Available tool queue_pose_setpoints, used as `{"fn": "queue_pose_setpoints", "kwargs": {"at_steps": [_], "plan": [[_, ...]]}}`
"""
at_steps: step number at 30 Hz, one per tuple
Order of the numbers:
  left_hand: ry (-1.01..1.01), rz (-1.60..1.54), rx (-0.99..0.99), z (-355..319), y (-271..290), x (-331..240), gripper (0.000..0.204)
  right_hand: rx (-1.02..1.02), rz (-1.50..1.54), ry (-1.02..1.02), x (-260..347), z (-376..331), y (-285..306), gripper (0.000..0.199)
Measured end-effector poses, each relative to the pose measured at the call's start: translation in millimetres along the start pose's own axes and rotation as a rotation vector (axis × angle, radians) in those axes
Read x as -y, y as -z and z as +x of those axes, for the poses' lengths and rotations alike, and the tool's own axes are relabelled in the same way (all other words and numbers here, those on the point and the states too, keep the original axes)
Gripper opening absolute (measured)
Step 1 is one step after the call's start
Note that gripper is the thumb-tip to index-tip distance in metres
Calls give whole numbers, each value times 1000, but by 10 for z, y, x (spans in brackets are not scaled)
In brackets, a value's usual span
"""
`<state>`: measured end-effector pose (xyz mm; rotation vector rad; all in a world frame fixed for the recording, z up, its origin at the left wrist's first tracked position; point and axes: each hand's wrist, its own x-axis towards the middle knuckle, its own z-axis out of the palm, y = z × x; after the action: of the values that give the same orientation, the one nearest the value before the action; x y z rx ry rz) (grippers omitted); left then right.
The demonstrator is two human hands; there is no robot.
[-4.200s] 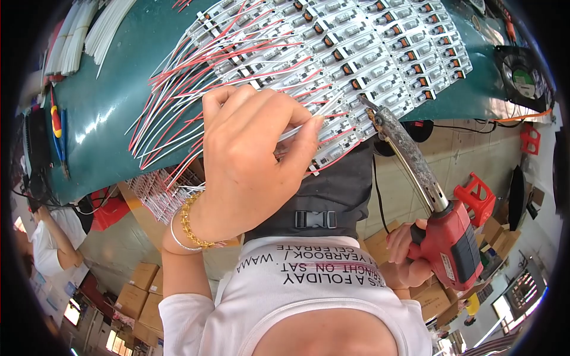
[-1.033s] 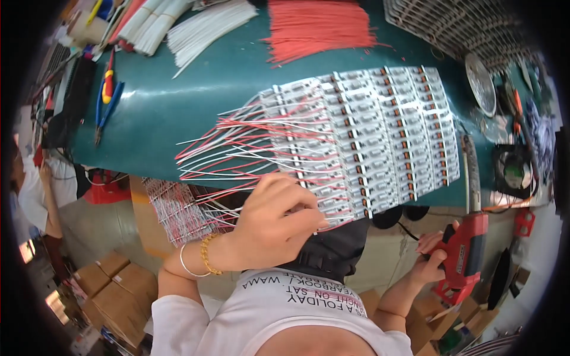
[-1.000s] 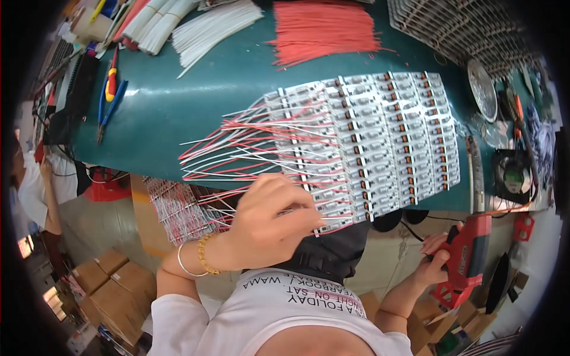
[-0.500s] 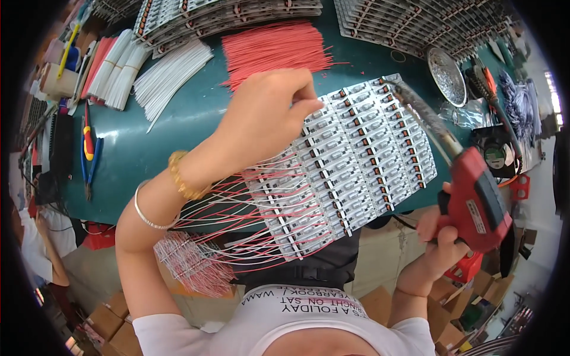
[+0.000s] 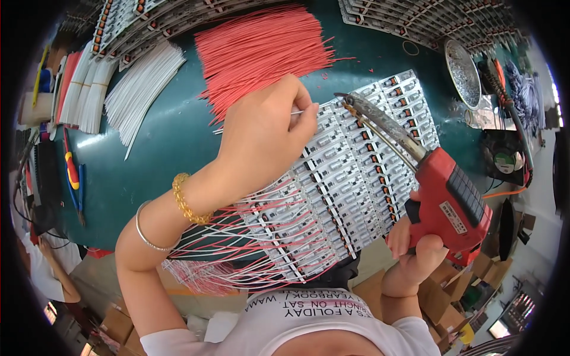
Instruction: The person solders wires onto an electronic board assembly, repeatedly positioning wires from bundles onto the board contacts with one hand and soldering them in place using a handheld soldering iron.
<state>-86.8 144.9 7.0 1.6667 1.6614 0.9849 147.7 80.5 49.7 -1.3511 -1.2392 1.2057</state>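
My left hand (image 5: 264, 133) is closed in a pinch on a thin white wire (image 5: 297, 111), most of it hidden behind the fingers. It hovers at the far left corner of a panel of small circuit boards (image 5: 350, 172). My right hand (image 5: 418, 243) grips a red gun-shaped soldering iron (image 5: 454, 199) by its handle. The iron's long dark tip reaches over the panel's far edge, close to my left fingertips; I cannot tell whether it touches. Red and white wires (image 5: 237, 228) run from the panel's left part and hang off toward me.
A pile of red wires (image 5: 264, 50) lies beyond my left hand, with white wires (image 5: 145, 86) left of it. Stacked panels (image 5: 427, 24) stand at the back. A metal bowl (image 5: 462, 74) sits far right, pliers (image 5: 77, 190) and a red-yellow tool (image 5: 70, 163) far left.
The soldering iron has swung left across the panel, bringing its tip near my left fingertips. My left hand stays pinched near the panel's corner. The whole view has shifted slightly.
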Motion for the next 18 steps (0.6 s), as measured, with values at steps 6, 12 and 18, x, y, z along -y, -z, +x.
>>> {"fn": "queue_pose_setpoints", "kwargs": {"at_steps": [6, 12, 18], "plan": [[-143, 138, -70, 13, -20, 10, 13, -68, -75, 69, -80, -55, 46, 78], [-171, 129, -85, 25, -32, 17, 13, -80, -46, 3, -28, -81, -2, 71], [-164, 138, -88, 9, -12, 18, 14, -10, -228, 147, -165, -123, 151, 72]]}}
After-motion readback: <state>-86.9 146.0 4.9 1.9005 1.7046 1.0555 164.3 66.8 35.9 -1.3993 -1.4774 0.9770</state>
